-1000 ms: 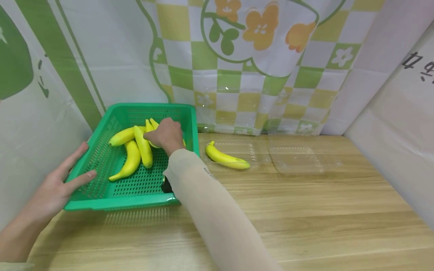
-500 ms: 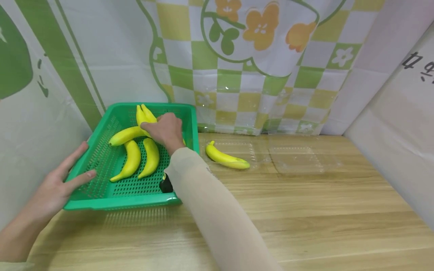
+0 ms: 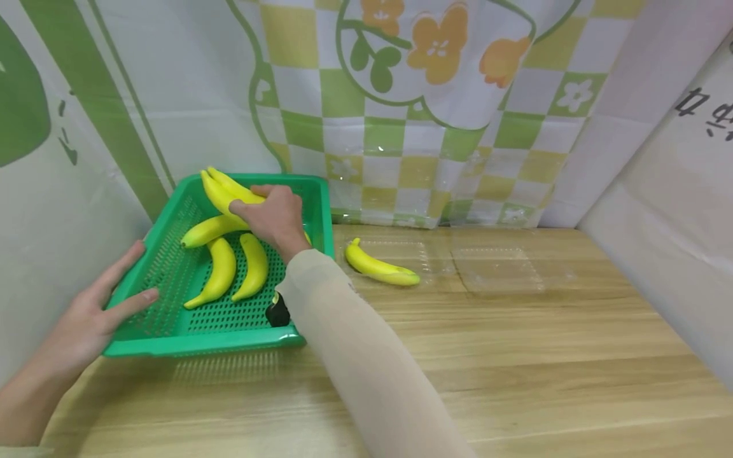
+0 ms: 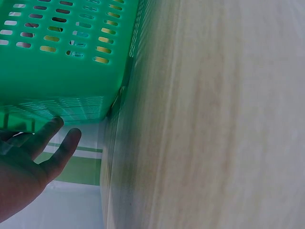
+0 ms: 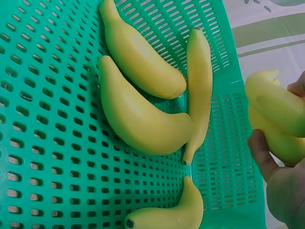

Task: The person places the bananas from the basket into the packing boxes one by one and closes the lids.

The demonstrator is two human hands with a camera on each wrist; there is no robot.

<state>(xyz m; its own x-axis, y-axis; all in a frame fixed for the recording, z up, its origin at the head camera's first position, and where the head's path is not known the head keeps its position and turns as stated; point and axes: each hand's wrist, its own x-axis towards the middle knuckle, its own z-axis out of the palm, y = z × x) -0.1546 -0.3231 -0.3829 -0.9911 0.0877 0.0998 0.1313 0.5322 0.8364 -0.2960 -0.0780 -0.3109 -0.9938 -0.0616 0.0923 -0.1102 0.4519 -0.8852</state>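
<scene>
Banana pair (image 3: 223, 192) hangs over green basket (image 3: 189, 345), grasped in fingers of right hand (image 3: 273, 215); long axis runs far-left from them. Loose bananas (image 3: 222, 267) lie below. Left hand (image 3: 86, 321), farther off, straight-fingered at left rim, contact unclear. Basket's right wall stands between pair and clear tray (image 3: 412, 254) on bench (image 3: 515, 369).

"Which items do I have in view?"

"Two yellow bananas (image 3: 223, 192), plump and curved, held aslant near the rear left of the green basket (image 3: 206, 344)."

"And the basket I see?"

"Open-topped, its walls perforated."
</scene>
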